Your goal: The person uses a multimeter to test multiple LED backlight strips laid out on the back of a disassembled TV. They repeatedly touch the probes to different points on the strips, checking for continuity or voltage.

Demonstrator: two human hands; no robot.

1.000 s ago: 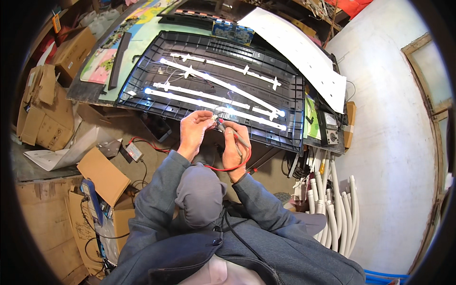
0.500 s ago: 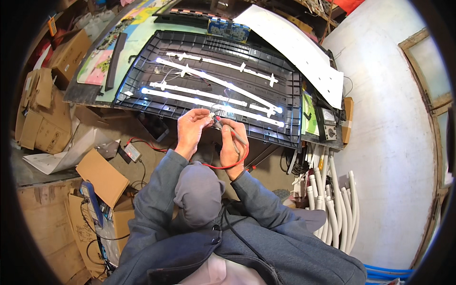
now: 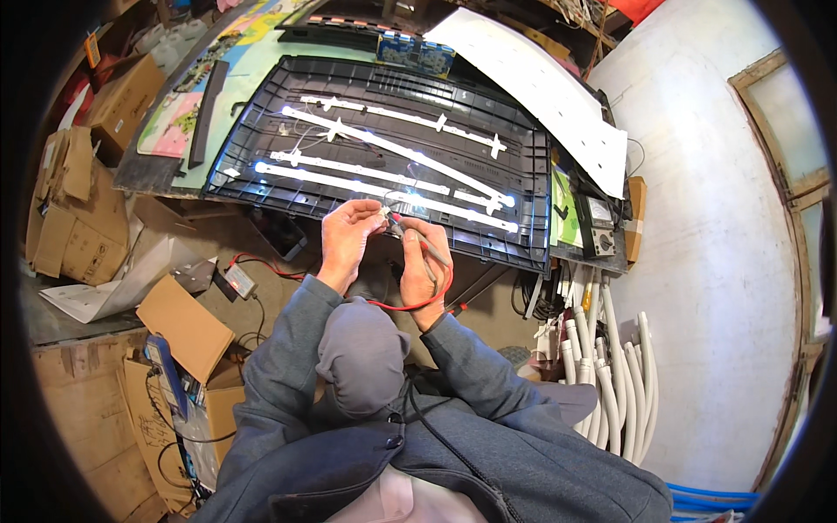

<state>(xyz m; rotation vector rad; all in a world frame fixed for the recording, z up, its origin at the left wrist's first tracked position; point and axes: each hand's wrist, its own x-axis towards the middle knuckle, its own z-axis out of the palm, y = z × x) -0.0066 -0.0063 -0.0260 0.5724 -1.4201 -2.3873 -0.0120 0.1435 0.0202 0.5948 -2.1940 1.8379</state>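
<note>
My left hand [image 3: 346, 237] pinches a small white connector [image 3: 384, 211] at the near edge of a black television back panel [image 3: 261, 200]. In my right hand [image 3: 425, 266] are test probes [image 3: 410, 228], their tips meeting the connector. A red lead [image 3: 410, 307] loops from them round the right wrist. On the panel lie several white LED strips. The slanting strip [image 3: 384, 144] and the nearest strip [image 3: 349, 186] glow, with bright spots along them. Behind these, the far strip [image 3: 401, 113] appears unlit. How the thin wires join the connector is too small to tell.
A white sheet [image 3: 532, 87] leans over the table's far right, near an analogue meter [image 3: 602, 227]. White hoses [image 3: 623, 375] stand at the right. Cardboard boxes [image 3: 83, 222] crowd the left. A small white adapter box [image 3: 240, 281] with red leads lies below the table.
The whole view has shifted slightly left. Both hands keep their grip at the connector, and the same strips stay lit.
</note>
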